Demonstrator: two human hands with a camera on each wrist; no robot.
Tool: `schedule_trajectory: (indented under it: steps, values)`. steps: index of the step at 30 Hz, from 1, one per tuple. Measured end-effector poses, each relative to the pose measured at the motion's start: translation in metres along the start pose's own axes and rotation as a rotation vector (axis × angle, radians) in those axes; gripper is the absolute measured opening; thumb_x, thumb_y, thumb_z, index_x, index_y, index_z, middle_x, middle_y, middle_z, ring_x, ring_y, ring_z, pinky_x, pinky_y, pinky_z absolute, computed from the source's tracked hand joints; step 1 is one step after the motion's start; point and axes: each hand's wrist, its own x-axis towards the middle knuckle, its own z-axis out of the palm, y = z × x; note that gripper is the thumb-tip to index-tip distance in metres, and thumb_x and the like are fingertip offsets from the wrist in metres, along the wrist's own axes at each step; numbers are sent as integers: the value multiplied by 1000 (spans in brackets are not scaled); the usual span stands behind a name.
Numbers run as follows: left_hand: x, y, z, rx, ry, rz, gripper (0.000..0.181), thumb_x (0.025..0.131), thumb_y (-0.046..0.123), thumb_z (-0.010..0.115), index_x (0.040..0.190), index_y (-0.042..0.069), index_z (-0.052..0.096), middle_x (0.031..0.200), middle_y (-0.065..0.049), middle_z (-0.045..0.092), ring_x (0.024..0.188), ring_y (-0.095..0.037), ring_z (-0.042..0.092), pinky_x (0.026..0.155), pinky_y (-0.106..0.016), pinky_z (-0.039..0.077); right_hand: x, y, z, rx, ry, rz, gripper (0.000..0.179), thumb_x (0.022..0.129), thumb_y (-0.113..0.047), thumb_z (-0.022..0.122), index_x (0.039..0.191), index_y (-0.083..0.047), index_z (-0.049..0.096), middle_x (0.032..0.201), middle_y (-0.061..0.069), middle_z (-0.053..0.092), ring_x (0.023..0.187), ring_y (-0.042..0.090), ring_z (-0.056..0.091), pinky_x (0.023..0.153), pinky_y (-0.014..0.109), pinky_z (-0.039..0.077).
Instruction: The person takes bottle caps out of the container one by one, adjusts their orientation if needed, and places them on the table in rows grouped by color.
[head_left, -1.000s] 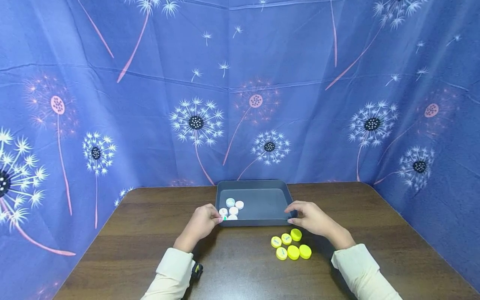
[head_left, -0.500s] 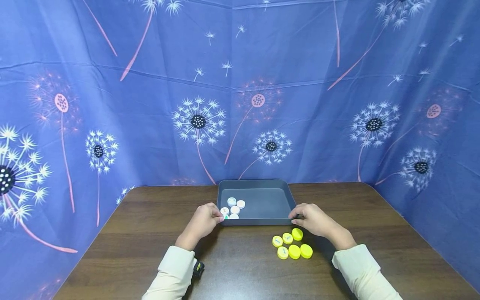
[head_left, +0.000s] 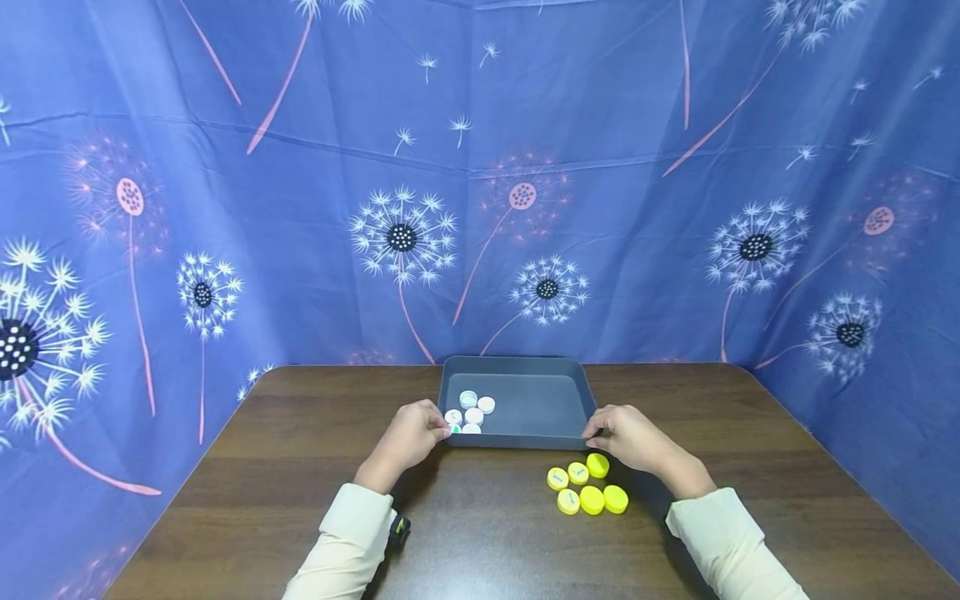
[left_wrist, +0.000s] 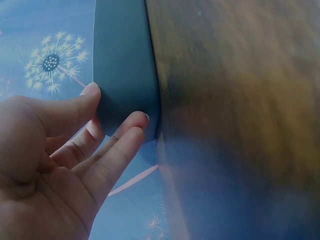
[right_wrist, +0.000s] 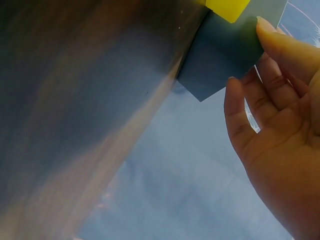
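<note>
A dark grey rectangular tray (head_left: 536, 408) lies at the far side of the wooden table. Several white bottle caps (head_left: 474, 416) are gathered in its near left corner, one showing a green mark. My left hand (head_left: 408, 435) grips that corner; in the left wrist view the thumb tip is at the rim of the tray (left_wrist: 127, 55) and the fingers lie against its outside. At the near right corner my right hand (head_left: 633, 437) pinches the tray wall between thumb and fingers. Several yellow bottle caps (head_left: 592, 500) lie on the table in front of the tray, close to the right hand.
The brown wooden table (head_left: 480, 550) carries the tray near its back edge. Behind and at both sides hangs a blue curtain (head_left: 315, 250) with dandelion prints. A black band (head_left: 399, 530) shows at the left sleeve cuff.
The right hand's spread thumb and fingers have closed on the tray's near right corner. My left hand keeps its hold. The head view has shifted slightly; the caps stay in place.
</note>
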Motion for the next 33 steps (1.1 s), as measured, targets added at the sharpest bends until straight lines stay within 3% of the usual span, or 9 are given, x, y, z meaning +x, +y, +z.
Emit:
schedule_trajectory:
  steps: [4,16,33]
  values:
    - [1,3,-1,-3,-14,-22,14,85,3,76,72,7,73,80,5,60,77,-12,58,74,-33,50,0,-1,-1,9,-4,-2,17,82,2,76,88,-14,77,87,-9,70,87,15,66,74,28,55]
    - [2,3,0,15,-7,-15,11,85,2,76,74,5,74,80,3,61,78,-13,59,75,-34,51,0,-3,-5,18,-27,-14,17,81,2,77,85,-15,78,83,-10,70,78,8,65,67,24,53]
    - [3,-1,1,13,-4,3,11,85,2,76,74,5,74,80,3,62,77,-12,59,72,-32,51,0,-4,-6,46,-56,15,16,82,1,76,85,-15,77,84,-9,70,79,8,65,67,24,52]
